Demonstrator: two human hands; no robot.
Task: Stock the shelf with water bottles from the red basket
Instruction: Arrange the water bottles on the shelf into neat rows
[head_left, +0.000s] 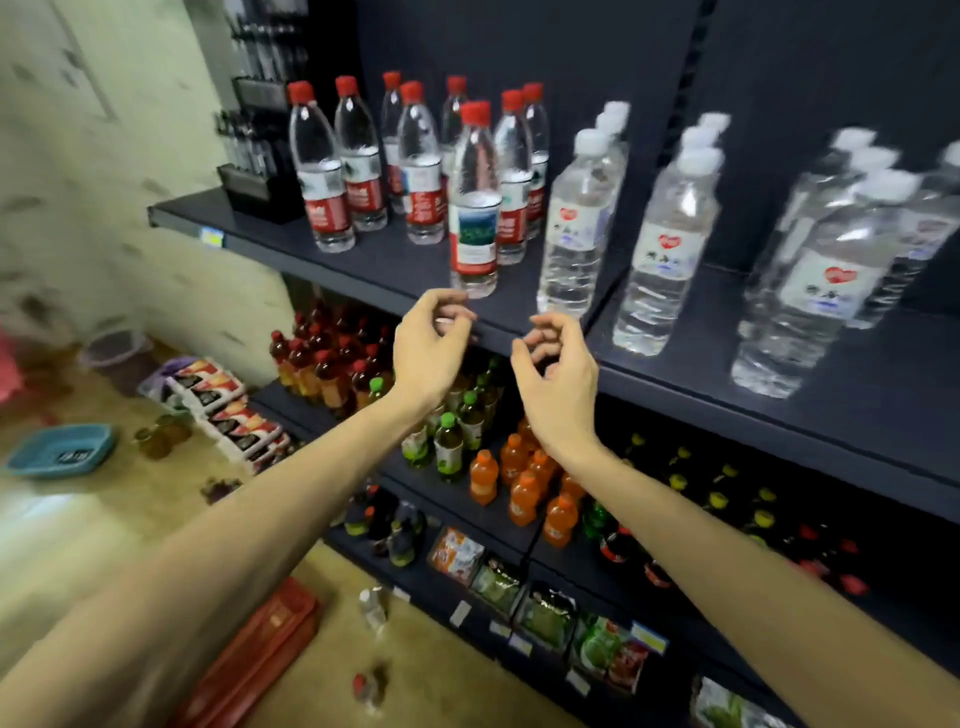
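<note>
Both hands hang empty in front of the top shelf edge. The left hand (434, 345) has its fingers loosely curled with thumb and fingertips close together, gripping nothing; the right hand (558, 374) shows the same relaxed curl, also empty.

Just above the left hand, a red-capped water bottle (474, 202) stands upright near the front lip of the top shelf (260, 228), ahead of a cluster of matching red-capped bottles (363, 161). To the right stand rows of white-capped bottles (574, 223), some blurred.

The red basket (254, 660) sits on the floor at lower left — only its rim and one wall are visible, so its contents cannot be told. Two small bottles (371, 610) lie on the floor beside it.

Handling assessment: a full bottle is likely moderately heavy, with thin plastic walls that yield under a hard squeeze and a smooth, somewhat slippery label band. Recommended hold — wrap fingers around the mid-body at or just above the label, or at the stiffer shoulder below the cap. Set each down flat on its base; a tall, narrow bottle near the shelf lip may tip and topple its neighbours.
</note>
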